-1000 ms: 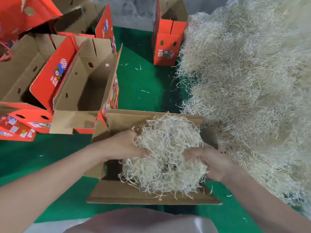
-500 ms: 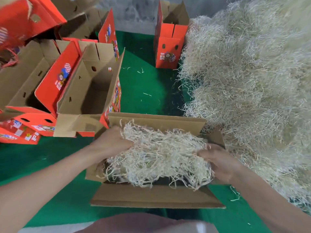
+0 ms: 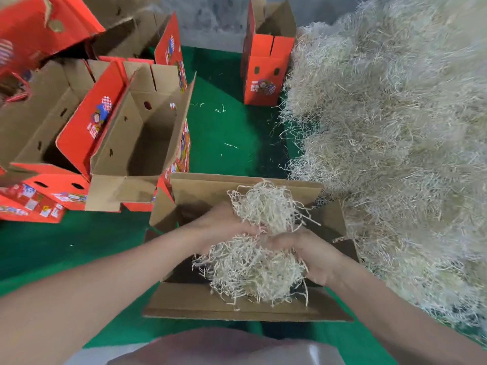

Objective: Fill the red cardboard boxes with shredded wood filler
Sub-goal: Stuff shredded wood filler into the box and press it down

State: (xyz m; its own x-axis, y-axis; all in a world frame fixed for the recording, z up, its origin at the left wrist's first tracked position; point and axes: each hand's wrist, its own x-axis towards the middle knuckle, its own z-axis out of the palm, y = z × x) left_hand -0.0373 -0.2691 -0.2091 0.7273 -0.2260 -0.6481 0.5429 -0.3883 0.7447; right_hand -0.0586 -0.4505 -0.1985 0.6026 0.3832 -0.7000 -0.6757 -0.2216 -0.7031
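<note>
No text, brand or number legible, round colourful emblem with blurred lettering on the upright red box (image 3: pixel 261 84) beside the filler pile (image 3: pixel 395 122), similar printed graphics on the red boxes (image 3: pixel 98 119) left of it, characters too small to read

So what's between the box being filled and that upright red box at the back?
Just green mat with a few stray filler strands, seen in the head view.

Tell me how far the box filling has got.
Done: no box looks finished. In hand: the left hand and right hand grip a wad of filler in the nearest box's opening. Left: the adjacent open box and the box left of it show bare insides; the upright box's contents are hidden. A big filler pile lies at right.
</note>
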